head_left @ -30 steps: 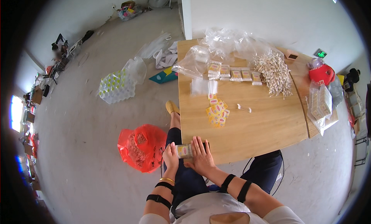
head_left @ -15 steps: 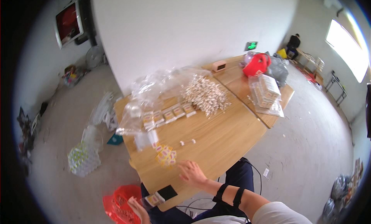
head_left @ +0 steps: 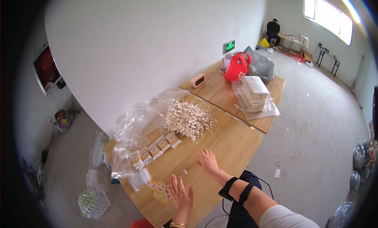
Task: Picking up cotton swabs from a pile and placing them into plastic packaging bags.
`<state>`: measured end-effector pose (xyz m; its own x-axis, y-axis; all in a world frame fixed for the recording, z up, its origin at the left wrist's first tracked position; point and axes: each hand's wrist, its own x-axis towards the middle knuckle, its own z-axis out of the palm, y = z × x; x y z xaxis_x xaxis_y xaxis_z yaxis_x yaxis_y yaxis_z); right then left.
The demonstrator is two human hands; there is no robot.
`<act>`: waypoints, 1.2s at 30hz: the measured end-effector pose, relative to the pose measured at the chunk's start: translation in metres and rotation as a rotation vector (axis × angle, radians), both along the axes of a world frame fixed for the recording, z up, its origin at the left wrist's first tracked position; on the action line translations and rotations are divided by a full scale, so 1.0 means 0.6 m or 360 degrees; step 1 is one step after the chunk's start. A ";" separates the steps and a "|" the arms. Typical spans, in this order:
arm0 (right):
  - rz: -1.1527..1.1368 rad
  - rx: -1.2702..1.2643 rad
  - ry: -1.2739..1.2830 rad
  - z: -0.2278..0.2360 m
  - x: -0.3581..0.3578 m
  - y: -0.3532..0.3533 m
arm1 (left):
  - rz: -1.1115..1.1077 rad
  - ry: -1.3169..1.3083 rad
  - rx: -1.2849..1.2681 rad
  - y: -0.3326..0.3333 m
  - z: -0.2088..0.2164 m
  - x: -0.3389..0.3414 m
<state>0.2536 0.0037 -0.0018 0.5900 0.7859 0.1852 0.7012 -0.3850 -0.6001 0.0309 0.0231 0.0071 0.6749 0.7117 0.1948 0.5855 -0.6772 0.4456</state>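
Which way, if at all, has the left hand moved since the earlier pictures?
Yes: the left hand has come inward over the table, closer to the yellow cards.

Beyond the cotton-swab pile (head_left: 187,121) and to its right, on the wall, I get a lit green exit sign (head_left: 229,46) bearing an arrow and a figure. Also beyond the pile, farther right, a red tote bag (head_left: 233,72) carries a white printed mark. Left of the pile and nearer my camera, cotton-swab packets (head_left: 154,150) and loose yellow-and-white cards (head_left: 158,193) show small oval emblems; their lettering is too small for me to read.
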 end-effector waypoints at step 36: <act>0.0058 -0.0074 0.0036 -0.023 0.091 -0.076 | -0.0314 0.0422 0.0158 -0.135 -0.055 -0.024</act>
